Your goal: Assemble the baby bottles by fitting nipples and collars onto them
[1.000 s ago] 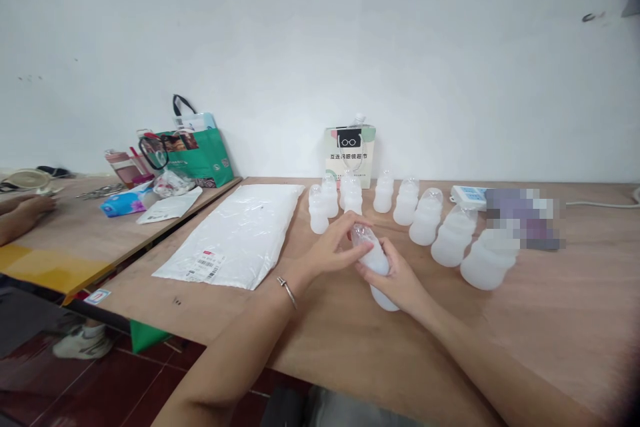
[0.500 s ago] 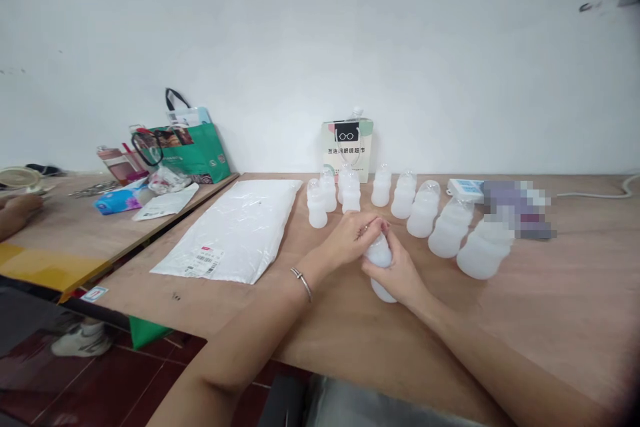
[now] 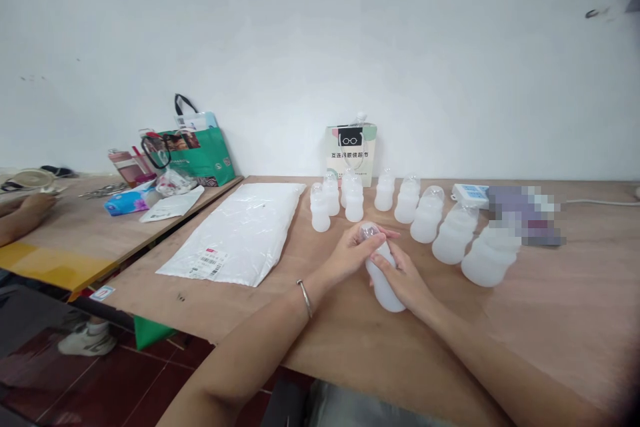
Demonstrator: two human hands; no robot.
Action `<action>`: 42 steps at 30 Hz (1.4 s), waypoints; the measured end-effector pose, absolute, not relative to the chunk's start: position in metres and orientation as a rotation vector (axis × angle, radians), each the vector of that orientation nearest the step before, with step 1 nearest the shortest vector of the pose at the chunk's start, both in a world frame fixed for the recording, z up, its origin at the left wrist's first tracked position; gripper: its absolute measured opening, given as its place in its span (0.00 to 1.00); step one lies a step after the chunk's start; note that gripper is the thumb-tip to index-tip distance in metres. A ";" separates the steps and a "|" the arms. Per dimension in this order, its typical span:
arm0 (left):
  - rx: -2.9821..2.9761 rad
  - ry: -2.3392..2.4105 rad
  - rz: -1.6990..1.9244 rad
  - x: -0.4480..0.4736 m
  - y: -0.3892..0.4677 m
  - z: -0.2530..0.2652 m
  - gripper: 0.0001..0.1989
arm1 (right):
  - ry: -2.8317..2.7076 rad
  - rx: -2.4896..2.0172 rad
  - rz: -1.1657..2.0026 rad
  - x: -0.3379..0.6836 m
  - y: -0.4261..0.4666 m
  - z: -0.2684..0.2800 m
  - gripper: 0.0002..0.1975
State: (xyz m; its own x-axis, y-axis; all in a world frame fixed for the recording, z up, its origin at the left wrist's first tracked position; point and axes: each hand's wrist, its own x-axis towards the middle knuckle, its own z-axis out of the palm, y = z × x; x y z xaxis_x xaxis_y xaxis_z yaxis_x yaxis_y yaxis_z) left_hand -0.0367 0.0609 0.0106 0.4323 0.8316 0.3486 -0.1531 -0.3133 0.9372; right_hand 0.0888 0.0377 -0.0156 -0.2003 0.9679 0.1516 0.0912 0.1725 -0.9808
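Observation:
A frosted white baby bottle (image 3: 386, 283) with a clear domed cap is tilted between my two hands over the front part of the table. My left hand (image 3: 353, 252) closes round its upper part, just below the clear cap. Wrapped about the bottle's body from the other side is my right hand (image 3: 404, 273), its thumb lying across the front. More bottles of the same kind stand beyond my hands: a small group at the back, including one bottle (image 3: 321, 208), and a row at the right ending in a large-looking near bottle (image 3: 487, 257).
A white plastic mailer (image 3: 240, 233) lies left of the bottles. Against the wall stands a paper bag (image 3: 351, 160). A white box (image 3: 471, 195) and a blurred package sit at back right. On the left table are a green bag (image 3: 200, 160), a tissue pack (image 3: 127, 201) and another person's hand (image 3: 37, 205).
My left hand has shifted from over the bottle's top down to its side, so the clear cap now shows. The bottle tilts more, and the whole view has shifted slightly.

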 end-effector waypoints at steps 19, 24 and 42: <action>1.261 0.743 1.336 -0.028 0.072 0.008 0.16 | -1.573 -1.308 1.301 0.095 0.039 0.014 0.24; 1.167 0.730 1.313 -0.026 0.077 0.001 0.17 | -1.625 -1.263 1.423 0.104 0.044 0.016 0.24; 1.551 0.998 1.302 -0.049 0.103 -0.012 0.15 | -1.547 -1.361 1.256 0.118 0.044 0.014 0.23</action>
